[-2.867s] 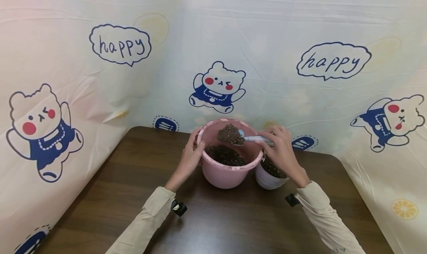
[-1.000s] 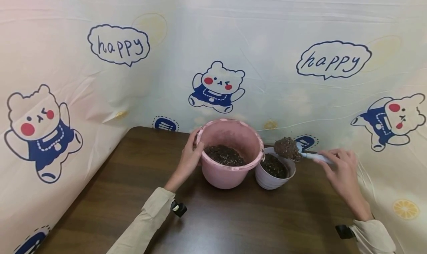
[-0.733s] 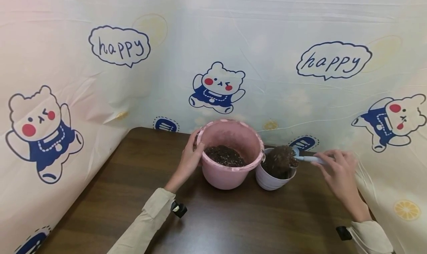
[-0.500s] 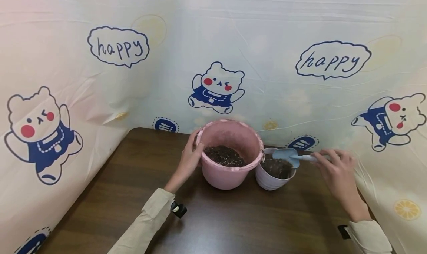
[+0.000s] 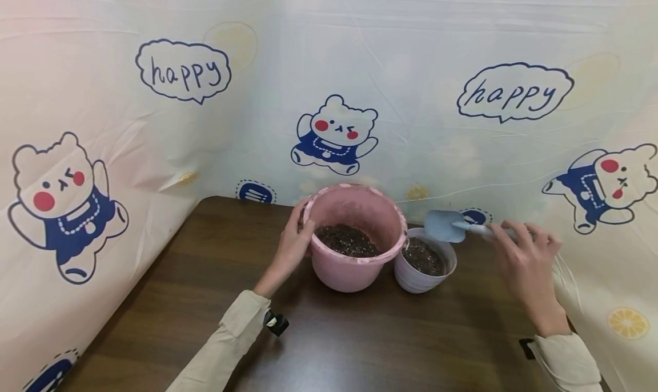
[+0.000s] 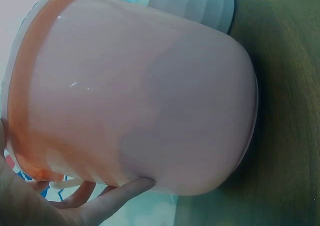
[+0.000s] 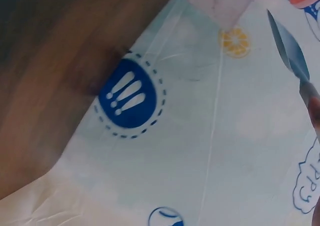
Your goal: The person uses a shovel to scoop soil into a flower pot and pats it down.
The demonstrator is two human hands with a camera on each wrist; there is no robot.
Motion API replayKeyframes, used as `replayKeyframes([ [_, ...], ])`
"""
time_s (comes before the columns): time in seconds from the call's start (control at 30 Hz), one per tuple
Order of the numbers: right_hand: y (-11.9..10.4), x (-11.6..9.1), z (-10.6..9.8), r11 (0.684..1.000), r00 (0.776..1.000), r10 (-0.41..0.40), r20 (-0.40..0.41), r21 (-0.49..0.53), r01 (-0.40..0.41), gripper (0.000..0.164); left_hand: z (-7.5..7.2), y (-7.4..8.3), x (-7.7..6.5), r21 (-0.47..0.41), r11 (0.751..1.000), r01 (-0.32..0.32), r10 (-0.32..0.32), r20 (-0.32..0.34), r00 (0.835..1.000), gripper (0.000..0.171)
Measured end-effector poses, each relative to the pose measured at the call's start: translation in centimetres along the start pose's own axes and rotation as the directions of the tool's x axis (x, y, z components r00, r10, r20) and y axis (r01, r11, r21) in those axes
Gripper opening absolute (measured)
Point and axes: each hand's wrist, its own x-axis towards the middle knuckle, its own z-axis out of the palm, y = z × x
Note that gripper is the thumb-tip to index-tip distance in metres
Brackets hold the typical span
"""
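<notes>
My left hand [image 5: 292, 246] grips the left rim of a pink bucket [image 5: 346, 275], thumb at the near side. Dark soil [image 5: 349, 240] lies in the bucket's bottom. In the left wrist view, fingers [image 6: 122, 196] lie along the bucket's wall [image 6: 140, 96]. My right hand [image 5: 529, 266] holds a light blue hand trowel [image 5: 444, 226] by its handle, its blade turned over above the back right rim of a white flower pot [image 5: 418, 280]. The blade's visible side carries no soil. Soil [image 5: 424, 256] fills much of the pot. In the right wrist view the trowel's blade [image 7: 290, 48] shows edge-on.
Bucket and pot stand side by side on a dark wooden table [image 5: 319, 340]. A printed cloth [image 5: 421, 49] with cartoon bears hangs close behind the table and at both sides. Each wrist wears a small black camera, the left camera [image 5: 276, 322] above the table.
My right hand has carried the soil-laden trowel from the bucket to the pot and tipped it over. Soil fell into the pot; the trowel then rose slightly. My left hand stays on the bucket.
</notes>
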Motion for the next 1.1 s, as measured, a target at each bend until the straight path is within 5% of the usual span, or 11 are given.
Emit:
replayKeyframes([
  [0.17,-1.5,2.5,1.0,0.995,0.992,0.105,-0.077,0.005,-0.104,0.025,0.0,0.0,-0.1,0.002,1.000,0.003,-0.003,-0.002,1.000,0.061],
  [0.37,-4.1,5.8,2.7,0.973,0.982,0.182,-0.054,0.157,-0.172,0.027,0.2,0.0,0.0,0.008,1.000,0.001,-0.001,-0.013,1.000,0.062],
  [0.53,-6.7,8.0,4.7,0.973,0.998,0.030,0.054,0.226,-0.041,0.030,0.2,0.0,0.1,0.006,1.000,-0.010,0.010,-0.010,1.000,0.062],
  [0.6,-7.5,8.8,5.7,0.977,0.988,-0.072,0.139,0.209,0.042,0.032,0.1,0.0,0.1,0.001,1.000,-0.017,0.017,-0.009,1.000,0.063],
  [0.8,-9.7,10.1,9.1,0.945,0.862,-0.299,0.408,0.000,0.328,0.025,-0.1,-0.1,0.2,-0.005,1.000,-0.012,0.012,-0.010,1.000,0.063],
  [0.93,-10.9,10.7,11.2,0.894,0.792,-0.313,0.525,-0.120,0.433,0.009,0.1,-0.1,0.3,0.010,1.000,-0.018,0.018,-0.024,1.000,0.063],
  [1.1,-12.0,11.6,12.5,0.840,0.690,-0.250,0.679,-0.203,0.503,0.026,0.0,-0.1,0.3,0.034,0.999,-0.043,0.044,-0.037,0.998,0.063],
])
